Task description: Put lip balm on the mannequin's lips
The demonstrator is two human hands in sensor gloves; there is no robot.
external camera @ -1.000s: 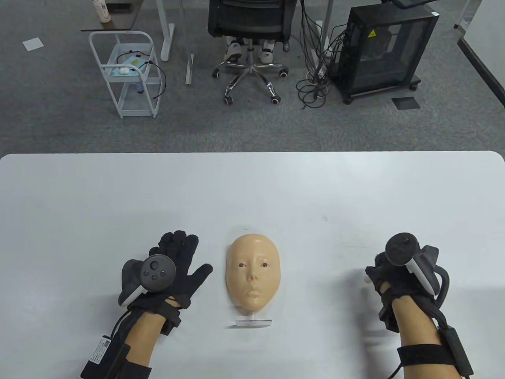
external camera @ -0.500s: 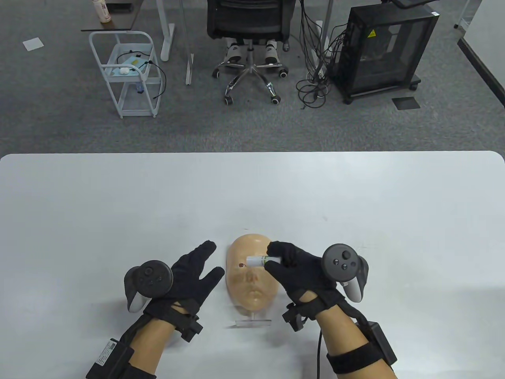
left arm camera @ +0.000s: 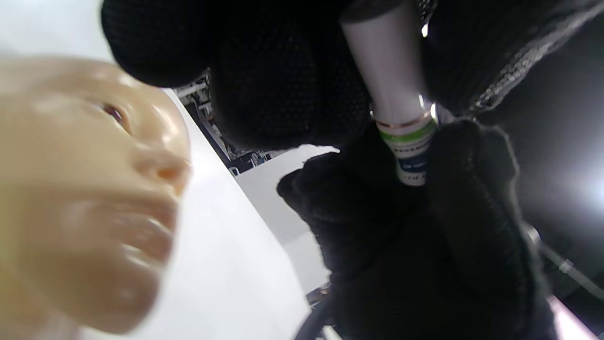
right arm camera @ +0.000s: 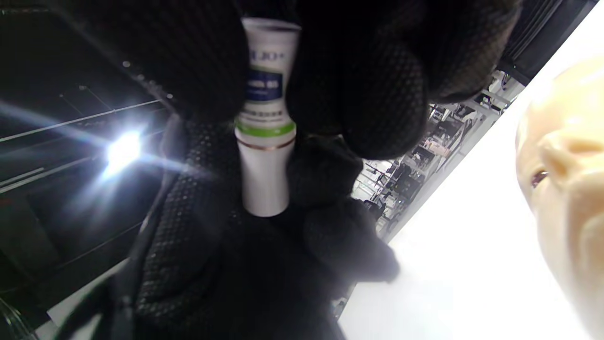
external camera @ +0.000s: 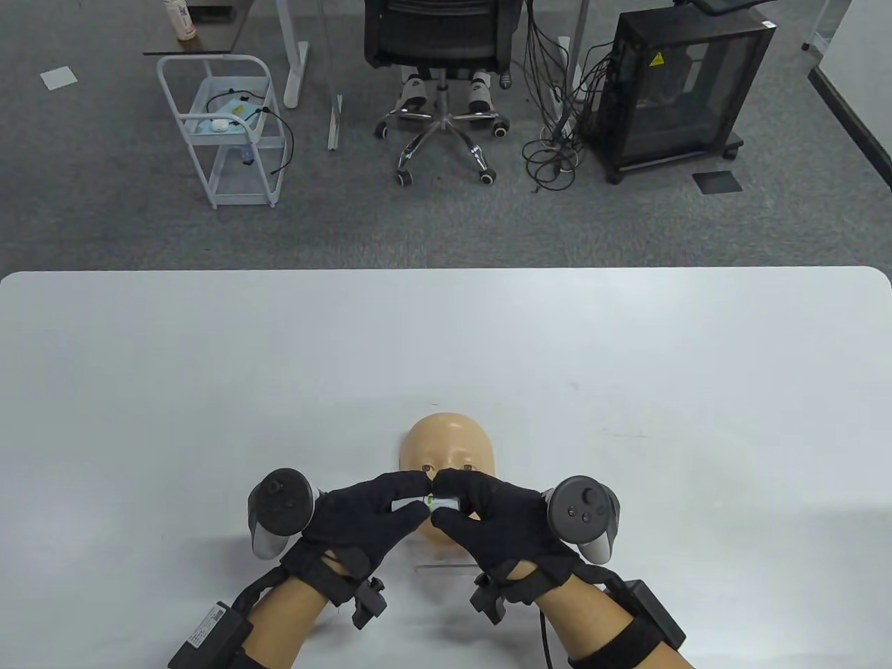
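The mannequin face stands near the table's front edge on a clear stand; my hands hide its mouth in the table view. Both hands meet just above it on a white lip balm tube held level. My left hand grips the white cap end. My right hand grips the labelled body with the green band. The cap sits on the tube. The face also shows in the left wrist view and the right wrist view.
The white table stretches far beyond the face. Past its far edge are an office chair, a white wire cart and a black computer case on the carpet.
My right hand brought the lip balm from the right side to over the face. My left hand lifted off the table and took hold of the cap end.
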